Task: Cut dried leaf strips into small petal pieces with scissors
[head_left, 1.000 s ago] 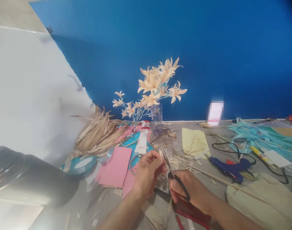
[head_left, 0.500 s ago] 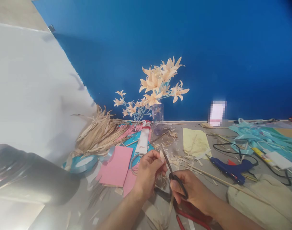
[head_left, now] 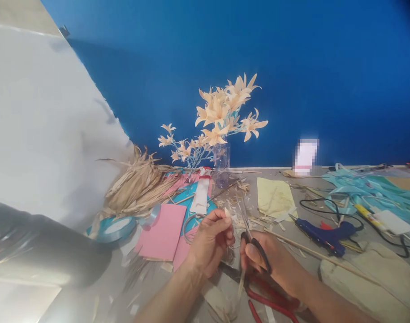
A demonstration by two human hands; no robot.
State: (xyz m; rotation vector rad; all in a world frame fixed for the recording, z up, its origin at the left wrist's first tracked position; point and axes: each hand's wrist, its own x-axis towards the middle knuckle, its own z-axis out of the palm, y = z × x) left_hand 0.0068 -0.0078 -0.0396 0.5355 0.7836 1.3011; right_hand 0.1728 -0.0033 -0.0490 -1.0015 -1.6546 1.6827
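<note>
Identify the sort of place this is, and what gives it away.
Probably a handicraft workspace: scissors in the person's right hand, a blue glue gun and pale, handmade-looking flowers point that way.

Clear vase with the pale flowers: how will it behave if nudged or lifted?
Likely apt to tip: the pale flowers spread well beyond the narrow clear vase beneath them. Probably light for its size, since its walls look thin and see-through, though the material can't be confirmed. The slim, splayed petals look fragile and may bend or snag.
</note>
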